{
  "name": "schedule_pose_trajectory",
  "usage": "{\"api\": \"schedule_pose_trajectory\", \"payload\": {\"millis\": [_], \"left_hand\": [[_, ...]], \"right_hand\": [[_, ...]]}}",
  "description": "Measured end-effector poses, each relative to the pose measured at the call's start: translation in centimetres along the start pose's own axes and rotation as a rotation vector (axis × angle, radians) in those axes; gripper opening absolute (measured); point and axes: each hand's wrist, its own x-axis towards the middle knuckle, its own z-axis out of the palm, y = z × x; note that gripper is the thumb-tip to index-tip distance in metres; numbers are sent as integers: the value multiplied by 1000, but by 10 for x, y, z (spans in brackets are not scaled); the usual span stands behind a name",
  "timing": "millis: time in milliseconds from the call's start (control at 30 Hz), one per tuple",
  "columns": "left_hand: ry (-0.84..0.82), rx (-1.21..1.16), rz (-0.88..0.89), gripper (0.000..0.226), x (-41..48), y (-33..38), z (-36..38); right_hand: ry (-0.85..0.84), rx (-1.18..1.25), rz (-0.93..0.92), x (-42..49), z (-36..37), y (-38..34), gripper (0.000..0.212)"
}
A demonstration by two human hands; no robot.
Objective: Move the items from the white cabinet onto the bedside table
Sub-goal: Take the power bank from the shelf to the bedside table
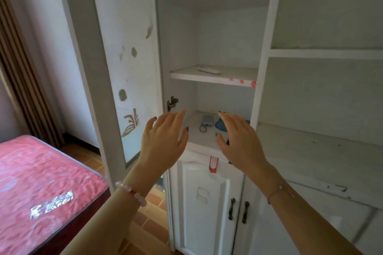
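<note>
The white cabinet (263, 33) stands open in front of me. On its lower shelf lie a grey power bank (207, 120) with a short cable and a blue object (220, 125), partly hidden behind my right hand. A flat white remote-like item (209, 71) rests on the shelf above. My left hand (165, 136) is raised at the shelf's left front edge, fingers spread, holding nothing. My right hand (240, 141) hovers at the shelf's right front, fingers apart and empty, just in front of the blue object. The bedside table is out of view.
The cabinet door (116, 51) swings open to the left, between me and a bed with a red mattress (41, 188). Closed lower doors with dark handles (238, 209) sit below the shelf. A wider shelf unit (323, 151) extends to the right. The floor has brown tiles.
</note>
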Motion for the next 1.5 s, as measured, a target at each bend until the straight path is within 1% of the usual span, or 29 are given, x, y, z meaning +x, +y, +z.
{"api": "schedule_pose_trajectory", "payload": {"millis": [67,167,267,433,533,667,733,867,967,1100,1267,1367,1433,1500], "left_hand": [[-30,-17,-7,49,-5,1,12],[-53,-22,-22,46,-8,-1,37],[-89,-45,-26,49,-2,-7,64],[-128,-119,-28,43,12,-17,114],[-150,-137,-28,45,27,-26,144],[-166,-181,-4,50,54,-34,176],[-172,-185,7,49,63,-37,191],[-209,-220,5,46,65,-42,218],[-240,-219,-3,47,62,-46,234],[-272,-208,-15,49,60,-56,254],[-296,-137,-55,50,66,-66,266],[-302,-102,-79,50,69,-73,268],[-305,-82,-88,51,70,-78,271],[-297,-70,-102,50,71,-80,273]], "right_hand": [[-28,-4,11,-5,11,7,51],[-103,-11,47,-8,29,21,53],[-138,-19,86,-6,49,35,54],[-140,-85,125,11,84,57,54],[-151,-108,159,25,106,67,54],[-112,-116,171,43,133,86,52],[-105,-119,197,48,145,95,51],[-147,-124,256,46,171,110,53],[-176,-108,299,42,187,121,53],[-201,-100,303,50,205,133,51],[-298,-59,266,82,240,147,52],[-351,-26,280,110,266,153,51],[-339,17,311,129,285,159,50],[-296,111,366,145,303,163,59]]}}
